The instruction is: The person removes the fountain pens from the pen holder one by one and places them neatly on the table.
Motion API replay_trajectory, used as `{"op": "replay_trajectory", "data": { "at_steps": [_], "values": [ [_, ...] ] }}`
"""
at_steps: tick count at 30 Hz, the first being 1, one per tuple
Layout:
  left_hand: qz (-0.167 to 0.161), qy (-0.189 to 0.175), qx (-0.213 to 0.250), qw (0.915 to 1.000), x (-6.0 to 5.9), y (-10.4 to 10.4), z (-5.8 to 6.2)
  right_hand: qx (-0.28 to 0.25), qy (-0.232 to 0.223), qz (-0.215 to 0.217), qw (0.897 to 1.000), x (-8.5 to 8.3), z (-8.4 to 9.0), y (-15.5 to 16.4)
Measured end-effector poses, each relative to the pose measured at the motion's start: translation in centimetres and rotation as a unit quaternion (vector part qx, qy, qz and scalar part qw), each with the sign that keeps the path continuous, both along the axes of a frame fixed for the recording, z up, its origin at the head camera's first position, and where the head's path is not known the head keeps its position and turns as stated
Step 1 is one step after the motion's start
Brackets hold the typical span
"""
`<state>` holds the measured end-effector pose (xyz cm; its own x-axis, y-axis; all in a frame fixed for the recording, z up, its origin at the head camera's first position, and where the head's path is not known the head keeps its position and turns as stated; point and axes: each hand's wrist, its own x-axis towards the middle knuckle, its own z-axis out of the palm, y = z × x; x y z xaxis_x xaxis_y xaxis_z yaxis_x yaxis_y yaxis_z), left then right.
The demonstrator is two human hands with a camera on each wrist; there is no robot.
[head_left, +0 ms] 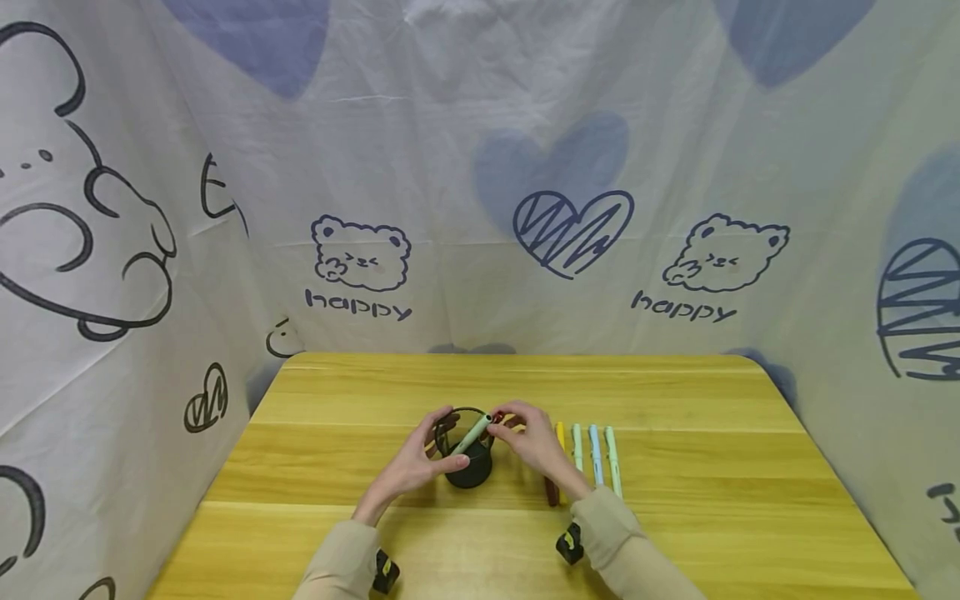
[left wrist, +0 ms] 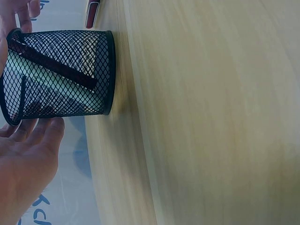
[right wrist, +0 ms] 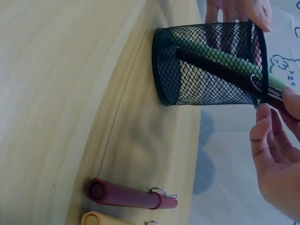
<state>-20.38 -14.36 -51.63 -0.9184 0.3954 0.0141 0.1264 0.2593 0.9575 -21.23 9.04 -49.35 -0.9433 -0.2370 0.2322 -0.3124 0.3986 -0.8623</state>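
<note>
My left hand (head_left: pixel 420 468) rests fingers nearly straight against the black mesh pen cup (head_left: pixel 466 454) at its 9 o'clock. My right hand (head_left: pixel 534 443) pinches a dark red pen (right wrist: pixel 276 99) at the rim, beside a green pen (head_left: pixel 472 433). At 3 o'clock pens (head_left: pixel 596 454) lie on the worktop (head_left: pixel 675 500). The backdrop (head_left: pixel 480 167) reads "happy".

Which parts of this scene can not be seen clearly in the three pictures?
- Dark red pen in the mesh cup: its upper end is hidden by the right hand in the right wrist view.
- Yellow pen: cut off by the bottom edge in the right wrist view.
- Left hand: the left wrist view's left edge crops it.
- Pens on the table: too small in the head view for markings.
</note>
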Motion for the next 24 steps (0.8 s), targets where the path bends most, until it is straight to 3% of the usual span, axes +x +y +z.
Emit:
{"op": "replay_trajectory", "data": {
  "at_steps": [11,24],
  "values": [
    [0.002,-0.001,0.002,1.0,0.0,0.0,0.0,-0.023,-0.02,-0.028,0.999,0.9,0.8,0.4],
    [-0.003,-0.006,0.009,0.9999,0.0,0.0,0.0,-0.073,-0.01,-0.04,0.996,1.6,1.4,1.2]
  ]
}}
